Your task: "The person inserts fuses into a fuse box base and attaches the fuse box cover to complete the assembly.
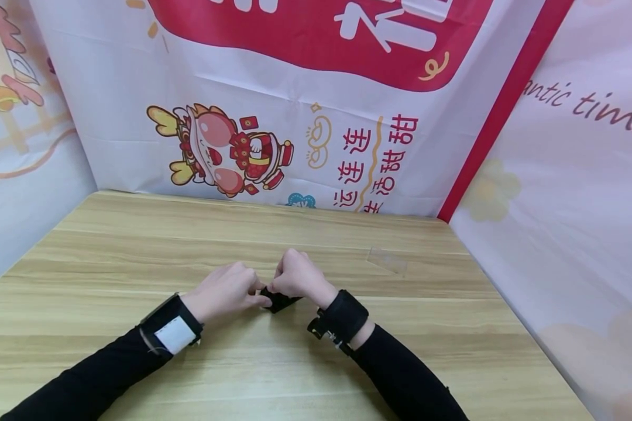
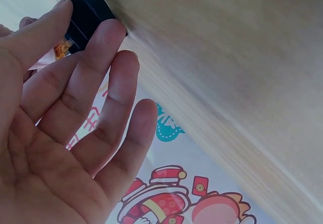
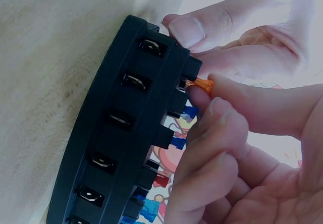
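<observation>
A black fuse block (image 1: 281, 300) stands on the wooden table between the two hands. The left hand (image 1: 223, 290) pinches one end of the block between thumb and fingers; in the left wrist view its ring and little fingers are spread away from the block. From above, the right hand (image 1: 300, 276) pinches an orange blade fuse (image 3: 203, 85) at the end slot, partly hidden by the fingertips. Along the same row sit blue fuses (image 3: 177, 143), a red fuse (image 3: 161, 179) and a light blue fuse (image 3: 150, 209). Metal terminals (image 3: 120, 118) line the block's side.
A flat clear plastic piece (image 1: 387, 261) lies on the table (image 1: 426, 345) to the right, beyond the hands. A printed white and red banner (image 1: 295, 76) hangs behind the back edge, with printed cloth (image 1: 569, 193) along the right side. Both wrists wear black straps.
</observation>
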`<state>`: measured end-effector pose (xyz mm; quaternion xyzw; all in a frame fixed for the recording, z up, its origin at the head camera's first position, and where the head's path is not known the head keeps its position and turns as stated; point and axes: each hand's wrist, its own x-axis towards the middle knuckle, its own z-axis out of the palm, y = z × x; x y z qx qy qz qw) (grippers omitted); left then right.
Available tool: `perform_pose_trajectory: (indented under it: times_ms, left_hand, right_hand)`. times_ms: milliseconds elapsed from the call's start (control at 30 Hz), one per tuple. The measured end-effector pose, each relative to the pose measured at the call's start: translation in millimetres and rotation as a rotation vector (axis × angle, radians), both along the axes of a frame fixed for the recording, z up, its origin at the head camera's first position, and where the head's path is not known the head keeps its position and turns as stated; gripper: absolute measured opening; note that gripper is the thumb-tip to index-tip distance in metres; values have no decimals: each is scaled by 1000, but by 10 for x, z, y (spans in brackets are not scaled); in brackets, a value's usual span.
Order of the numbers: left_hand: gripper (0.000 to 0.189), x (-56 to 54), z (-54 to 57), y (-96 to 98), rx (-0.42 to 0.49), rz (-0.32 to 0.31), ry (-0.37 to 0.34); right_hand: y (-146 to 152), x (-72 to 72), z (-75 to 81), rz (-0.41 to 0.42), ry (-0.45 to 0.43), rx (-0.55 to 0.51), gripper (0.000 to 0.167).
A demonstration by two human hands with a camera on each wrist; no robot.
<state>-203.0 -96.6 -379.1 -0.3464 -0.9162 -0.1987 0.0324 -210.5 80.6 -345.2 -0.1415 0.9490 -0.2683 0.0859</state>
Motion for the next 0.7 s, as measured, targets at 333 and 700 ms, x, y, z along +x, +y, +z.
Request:
perform_pose_trajectory:
  times_ms: [333,700]
  left_hand:
    - [27,10,17,-1,8,-8,8]
    - [33,12,20,-4,2,2,12]
  right_hand:
    - [20,-6,-4,19,-26,-27,36]
    - [-20,-18,7,15,17,26,45]
